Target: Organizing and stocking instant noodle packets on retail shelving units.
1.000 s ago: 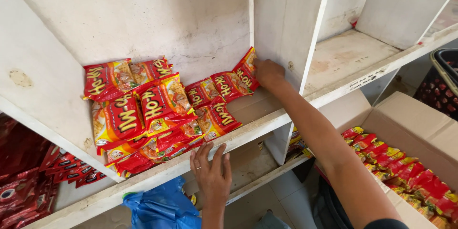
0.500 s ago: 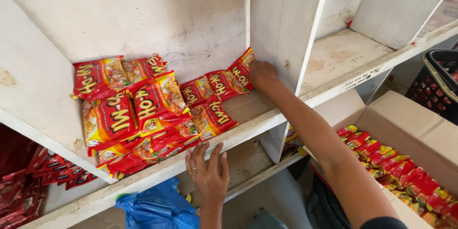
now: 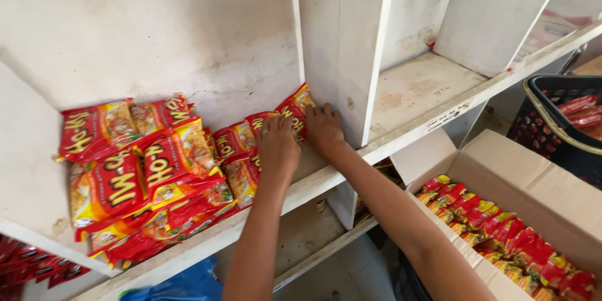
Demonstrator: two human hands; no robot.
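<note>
Red and yellow noodle packets (image 3: 150, 169) lie piled in a white shelf compartment (image 3: 207, 244). A shorter row of the same packets (image 3: 235, 141) leans against the back wall toward the right divider. My left hand (image 3: 278, 147) rests on top of this row, fingers curled over the packets. My right hand (image 3: 323, 126) presses the end packet (image 3: 295, 105) next to the divider, fingers spread on it.
An open cardboard box (image 3: 533, 182) at lower right holds several more red packets (image 3: 508, 238). A black basket (image 3: 558, 119) stands at the right edge. The compartment to the right (image 3: 426, 88) has a bare, stained board. A blue bag (image 3: 175, 285) lies below.
My left hand has risen from the shelf's front edge onto the row of packets. My right hand stays at the end packet by the divider. The view has shifted a little.
</note>
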